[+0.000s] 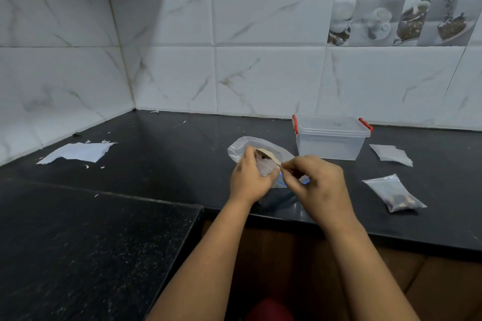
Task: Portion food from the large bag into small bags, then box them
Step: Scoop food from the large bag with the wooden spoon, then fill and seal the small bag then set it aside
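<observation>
While pinched, small bag (264, 168) meets fingers (285, 164).

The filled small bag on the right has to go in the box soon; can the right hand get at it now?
Probably not yet: the right hand is busy holding a spoon, though nothing blocks the filled small bag.

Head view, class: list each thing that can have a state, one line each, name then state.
Box: lid on, red clips at both ends, looks empty.
Large bag: open, on the counter behind the hands.
Spoon: held by the right hand.
Small bag: held by the left hand.
Filled bag: lying flat, dark food inside.
Empty bags: lying flat.
Paper: torn, flat.
</observation>
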